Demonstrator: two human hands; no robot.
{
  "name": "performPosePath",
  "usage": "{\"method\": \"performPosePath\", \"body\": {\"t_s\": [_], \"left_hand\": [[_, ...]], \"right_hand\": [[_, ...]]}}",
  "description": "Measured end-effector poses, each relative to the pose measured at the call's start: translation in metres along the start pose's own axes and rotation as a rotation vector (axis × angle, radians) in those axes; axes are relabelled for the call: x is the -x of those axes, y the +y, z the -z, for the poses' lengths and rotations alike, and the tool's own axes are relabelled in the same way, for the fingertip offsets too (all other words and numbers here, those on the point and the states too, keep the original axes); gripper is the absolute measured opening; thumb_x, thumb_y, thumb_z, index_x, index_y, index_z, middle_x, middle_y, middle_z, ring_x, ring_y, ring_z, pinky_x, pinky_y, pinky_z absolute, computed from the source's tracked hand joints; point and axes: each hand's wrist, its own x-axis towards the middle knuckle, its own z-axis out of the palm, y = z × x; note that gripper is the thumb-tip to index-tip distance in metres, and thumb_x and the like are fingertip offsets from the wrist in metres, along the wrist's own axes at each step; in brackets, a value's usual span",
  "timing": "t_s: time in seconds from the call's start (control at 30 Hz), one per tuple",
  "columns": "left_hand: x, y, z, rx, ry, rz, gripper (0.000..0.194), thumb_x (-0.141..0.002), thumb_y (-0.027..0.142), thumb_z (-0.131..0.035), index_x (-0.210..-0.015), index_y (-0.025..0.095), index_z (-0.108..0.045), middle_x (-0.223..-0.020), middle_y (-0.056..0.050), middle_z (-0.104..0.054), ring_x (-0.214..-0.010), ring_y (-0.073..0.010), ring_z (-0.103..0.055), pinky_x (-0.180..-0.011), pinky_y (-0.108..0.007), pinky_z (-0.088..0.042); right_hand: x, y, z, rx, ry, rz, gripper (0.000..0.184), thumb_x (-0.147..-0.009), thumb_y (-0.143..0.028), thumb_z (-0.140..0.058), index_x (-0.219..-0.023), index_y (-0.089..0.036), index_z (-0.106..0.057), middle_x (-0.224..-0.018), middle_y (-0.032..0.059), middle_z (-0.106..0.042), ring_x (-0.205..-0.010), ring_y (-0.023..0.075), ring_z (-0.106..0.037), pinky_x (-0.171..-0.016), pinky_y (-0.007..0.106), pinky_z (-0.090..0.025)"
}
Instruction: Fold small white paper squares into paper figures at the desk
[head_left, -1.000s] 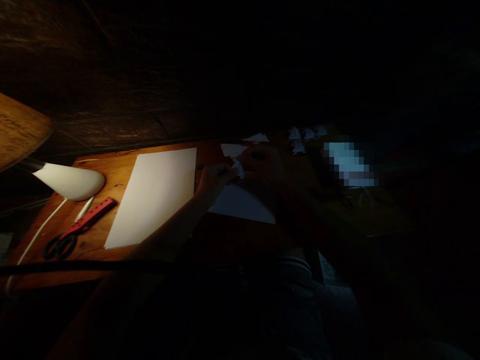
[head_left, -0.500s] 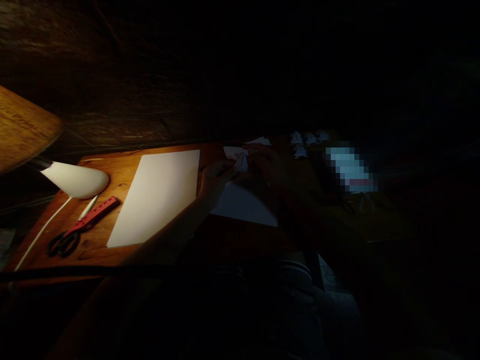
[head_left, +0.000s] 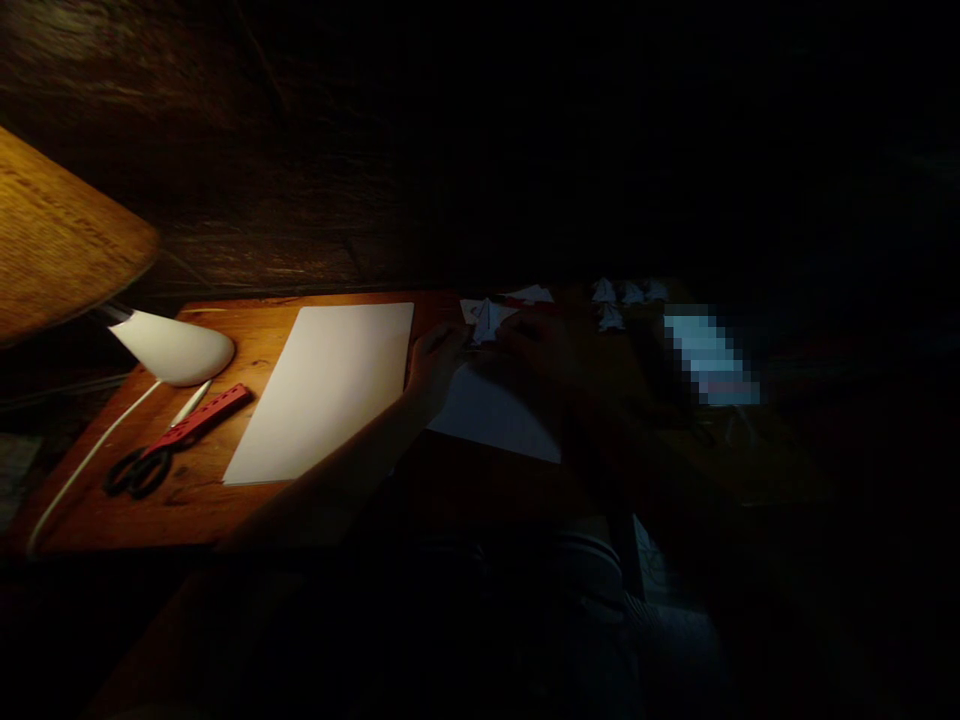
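Observation:
A small folded paper piece, shaped like a pointed tree, is between my two hands at the middle of the desk. My left hand pinches its left edge, and my right hand, in deep shadow, has its fingers closed at the right edge. Below them lies a white paper sheet, partly shaded by my right arm. Just behind the folded piece are some paper scraps. Several similar folded paper trees stand at the back right.
On the left of the wooden desk lies a stack of white paper. Beside it are red-sheathed scissors, a white pen-like object and a lamp with its cord. A bright blurred-out screen is on the right.
My hands have drawn slightly apart, and the folded piece now shows spread out between them with wider lower edges. The whole view has shifted a little.

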Motion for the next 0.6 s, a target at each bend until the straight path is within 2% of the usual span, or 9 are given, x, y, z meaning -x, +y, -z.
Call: {"method": "performPosePath", "body": {"t_s": [0.1, 0.23, 0.4, 0.5, 0.6], "left_hand": [[-0.0024, 0.0023, 0.0032, 0.049, 0.021, -0.009, 0.016, -0.084, 0.031, -0.076, -0.079, 0.021, -0.065, -0.084, -0.002, -0.072, -0.075, -0.0139, -0.071, -0.073, -0.030, -0.062], [-0.0040, 0.0044, 0.0052, 0.004, 0.023, -0.047, 0.011, -0.081, 0.028, -0.077, -0.083, 0.021, -0.069, -0.089, -0.003, -0.075, -0.079, -0.0140, -0.071, -0.074, -0.027, -0.060], [-0.0052, 0.0049, 0.0044, -0.066, 0.024, -0.094, 0.021, -0.079, 0.034, -0.081, -0.092, 0.022, -0.071, -0.090, -0.003, -0.076, -0.080, -0.0141, -0.070, -0.073, -0.026, -0.058], [-0.0078, 0.0039, 0.0054, -0.098, 0.021, -0.121, 0.027, -0.077, 0.041, -0.084, -0.089, 0.020, -0.071, -0.084, -0.002, -0.073, -0.078, -0.0136, -0.070, -0.072, -0.026, -0.057], [-0.0101, 0.0024, 0.0062, -0.146, 0.032, -0.123, 0.031, -0.070, 0.038, -0.089, -0.086, 0.019, -0.071, -0.079, -0.001, -0.072, -0.074, -0.0131, -0.069, -0.071, -0.026, -0.056]], "right_hand": [[0.0004, 0.0017, -0.0014, 0.013, 0.019, 0.018, 0.016, -0.083, -0.033, -0.072, -0.073, -0.020, -0.070, -0.078, 0.0033, -0.071, -0.075, 0.0170, -0.062, -0.071, 0.030, -0.048], [0.0019, 0.0050, -0.0038, 0.048, 0.038, 0.015, 0.018, -0.082, -0.035, -0.075, -0.075, -0.019, -0.074, -0.079, 0.0034, -0.073, -0.074, 0.0168, -0.063, -0.071, 0.030, -0.046], [0.0027, 0.0045, -0.0032, 0.128, 0.025, 0.019, 0.015, -0.083, -0.034, -0.076, -0.078, -0.020, -0.077, -0.084, 0.0044, -0.077, -0.076, 0.0180, -0.067, -0.073, 0.031, -0.049], [0.0030, 0.0027, -0.0029, 0.189, 0.020, 0.041, 0.012, -0.083, -0.031, -0.077, -0.077, -0.021, -0.078, -0.089, 0.0053, -0.080, -0.081, 0.0191, -0.070, -0.077, 0.031, -0.051], [0.0032, 0.0030, -0.0031, 0.203, 0.012, 0.049, 0.013, -0.084, -0.032, -0.076, -0.077, -0.021, -0.078, -0.090, 0.0056, -0.081, -0.083, 0.0202, -0.071, -0.079, 0.032, -0.052]]}}
